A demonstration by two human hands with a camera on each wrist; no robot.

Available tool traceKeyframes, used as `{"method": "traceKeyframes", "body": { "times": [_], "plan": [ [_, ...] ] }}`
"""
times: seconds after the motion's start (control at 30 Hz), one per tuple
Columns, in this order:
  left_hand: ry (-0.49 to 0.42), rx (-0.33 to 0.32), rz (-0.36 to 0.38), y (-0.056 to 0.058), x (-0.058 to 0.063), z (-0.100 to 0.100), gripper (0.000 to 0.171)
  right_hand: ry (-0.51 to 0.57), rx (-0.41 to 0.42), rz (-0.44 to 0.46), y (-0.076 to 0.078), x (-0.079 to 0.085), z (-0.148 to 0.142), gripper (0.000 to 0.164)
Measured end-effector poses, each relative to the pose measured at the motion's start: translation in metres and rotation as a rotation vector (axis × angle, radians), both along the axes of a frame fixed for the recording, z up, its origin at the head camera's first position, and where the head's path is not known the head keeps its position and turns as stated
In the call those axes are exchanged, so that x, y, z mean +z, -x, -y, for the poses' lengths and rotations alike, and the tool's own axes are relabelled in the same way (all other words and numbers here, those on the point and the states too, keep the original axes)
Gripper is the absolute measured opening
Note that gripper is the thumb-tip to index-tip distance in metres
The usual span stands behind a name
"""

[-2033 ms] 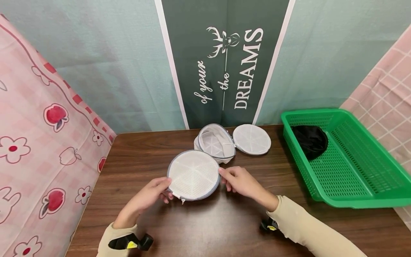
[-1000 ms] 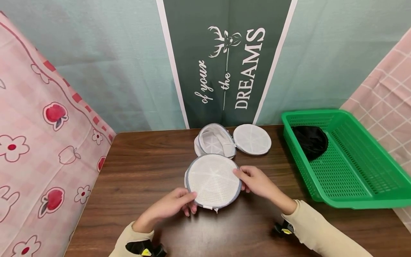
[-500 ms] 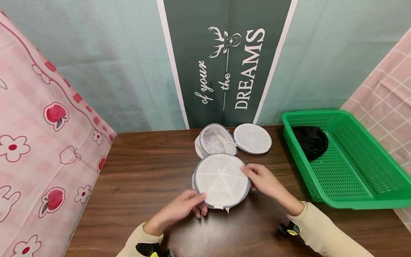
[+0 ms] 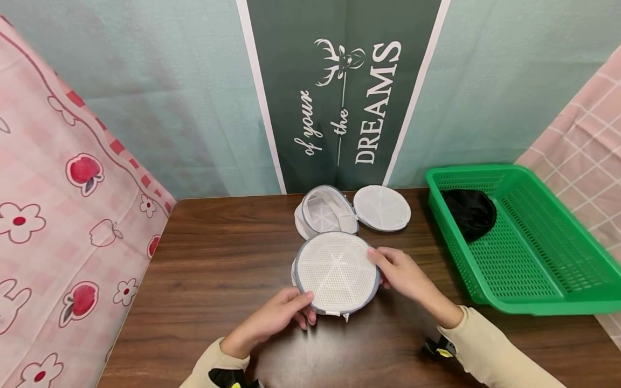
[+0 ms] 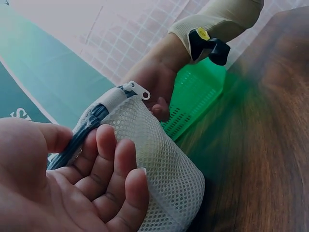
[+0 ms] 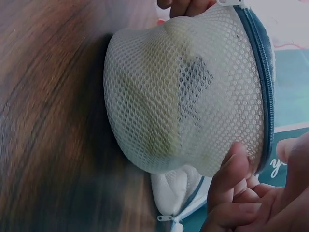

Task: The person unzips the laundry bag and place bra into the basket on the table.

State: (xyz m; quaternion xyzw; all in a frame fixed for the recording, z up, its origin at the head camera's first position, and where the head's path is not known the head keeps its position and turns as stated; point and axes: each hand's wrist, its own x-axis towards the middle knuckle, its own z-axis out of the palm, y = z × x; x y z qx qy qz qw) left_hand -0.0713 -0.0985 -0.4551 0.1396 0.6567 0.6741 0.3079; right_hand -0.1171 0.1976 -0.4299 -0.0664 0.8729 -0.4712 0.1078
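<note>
A round white mesh laundry bag (image 4: pixel 336 272) with a blue-grey zipped rim stands on the table, its flat lid facing up. My left hand (image 4: pixel 286 311) pinches the rim at its lower left, thumb on top. On the right side, my right hand (image 4: pixel 399 271) holds the rim between thumb and fingers. The zipper pull (image 5: pixel 140 91) hangs on the near side, beside a small white tab. Through the mesh wall (image 6: pixel 145 96) in the right wrist view, something yellowish and a dark patch show inside. Behind it lies a second mesh bag (image 4: pixel 322 213), unzipped, with its lid (image 4: pixel 381 208) folded out.
A green plastic basket (image 4: pixel 538 308) stands at the right of the brown wooden table (image 4: pixel 208 258), with a black cloth item (image 4: pixel 468 214) in its left end. A blue-green curtain (image 4: pixel 194 108) hangs along the table's back edge. Pink patterned cloth (image 4: pixel 58 226) hangs at the left.
Both hands have carried the closed mesh bag to the right, to just in front of the unzipped one. It has barely moved over the last half second.
</note>
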Motion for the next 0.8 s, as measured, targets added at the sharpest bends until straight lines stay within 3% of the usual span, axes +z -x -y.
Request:
{"method": "traceKeyframes", "body": {
  "times": [0.27,0.43,0.6,0.8],
  "plan": [
    [-0.03,0.023,0.002,-0.001,-0.003,-0.001,0.036,-0.206,0.031,-0.053,-0.012,0.013,-0.007,0.055],
    [-0.037,0.023,0.004,-0.001,-0.003,-0.002,0.034,-0.333,0.096,-0.1,-0.027,0.023,-0.008,0.051],
    [-0.034,0.026,-0.004,-0.001,-0.003,-0.001,0.034,-0.403,0.159,-0.219,-0.044,0.028,-0.002,0.043],
    [-0.034,0.025,0.004,-0.001,-0.003,-0.002,0.032,-0.46,0.197,-0.401,-0.066,0.028,0.015,0.047]
  ]
}}
